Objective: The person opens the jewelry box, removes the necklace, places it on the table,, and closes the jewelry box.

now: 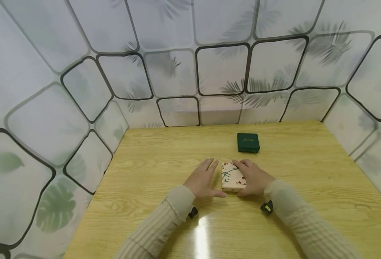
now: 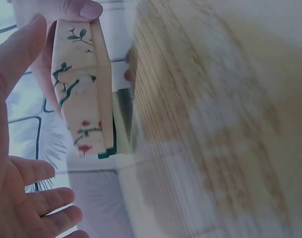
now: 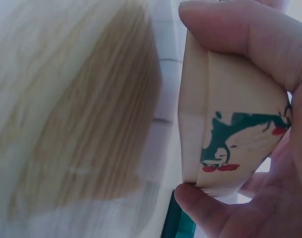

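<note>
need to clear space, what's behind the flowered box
Behind the flowered box, slightly right, is a green box on the table, then the patterned backdrop. The right hand hides the flowered box's far right corner and the spot just behind it.

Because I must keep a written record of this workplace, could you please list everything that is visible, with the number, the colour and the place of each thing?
Floral box: one, cream with red flowers and green branches, between the hands, gripped by the right one
Green box: one, dark green with gold lettering, on the table beyond the floral box
Table: one, yellowish wood grain, under the hands and boxes
Backdrop: count unclear, whitish with dark and grey outlines and leaf prints, behind the table and at both sides
Wrist devices: two, black, one at each wrist
Sleeves: two, beige, on the forearms
Left hand: one, bare, left of the floral box, fingers spread
Right hand: one, bare, at the floral box's right side
</note>
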`<state>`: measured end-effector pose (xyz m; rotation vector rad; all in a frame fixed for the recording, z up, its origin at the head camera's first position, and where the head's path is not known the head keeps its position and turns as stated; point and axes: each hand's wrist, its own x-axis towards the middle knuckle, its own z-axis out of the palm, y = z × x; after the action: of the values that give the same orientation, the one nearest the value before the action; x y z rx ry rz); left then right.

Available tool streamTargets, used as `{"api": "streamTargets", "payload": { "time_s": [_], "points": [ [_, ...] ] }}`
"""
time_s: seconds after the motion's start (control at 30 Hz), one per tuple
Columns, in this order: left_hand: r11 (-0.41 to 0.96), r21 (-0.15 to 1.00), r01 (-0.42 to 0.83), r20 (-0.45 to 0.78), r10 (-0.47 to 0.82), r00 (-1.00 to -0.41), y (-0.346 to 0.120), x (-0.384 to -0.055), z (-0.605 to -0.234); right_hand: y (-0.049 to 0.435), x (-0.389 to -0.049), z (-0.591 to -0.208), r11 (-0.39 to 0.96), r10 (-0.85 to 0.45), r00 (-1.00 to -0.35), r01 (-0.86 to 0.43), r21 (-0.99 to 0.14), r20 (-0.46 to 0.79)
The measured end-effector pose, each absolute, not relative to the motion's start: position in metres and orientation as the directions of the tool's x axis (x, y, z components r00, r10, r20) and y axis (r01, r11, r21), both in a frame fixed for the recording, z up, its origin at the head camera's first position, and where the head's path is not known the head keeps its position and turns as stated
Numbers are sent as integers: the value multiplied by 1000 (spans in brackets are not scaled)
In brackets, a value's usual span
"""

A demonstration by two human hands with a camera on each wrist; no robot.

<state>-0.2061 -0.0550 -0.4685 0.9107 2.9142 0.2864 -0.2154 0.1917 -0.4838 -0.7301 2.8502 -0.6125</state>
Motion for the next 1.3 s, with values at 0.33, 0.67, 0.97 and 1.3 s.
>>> {"api": "streamTargets", "payload": {
  "time_s": [0.33,0.67,0.97,1.3],
  "points": [
    [790,191,583,-46,600,-798,-51,-208,-472,174,-208,-477,780,-524,-851,-470,-414,-21],
    [782,186,594,-66,614,-787,-49,-208,-472,167,-204,-478,746,-573,-819,-534,-397,25],
    [781,237,578,-74,608,-790,-47,-208,-474,166,-202,-477,745,-572,-820,-530,-405,19],
    [769,357,531,-52,584,-810,-49,-210,-478,167,-202,-480,711,-583,-812,-531,-462,37]
  ]
}}
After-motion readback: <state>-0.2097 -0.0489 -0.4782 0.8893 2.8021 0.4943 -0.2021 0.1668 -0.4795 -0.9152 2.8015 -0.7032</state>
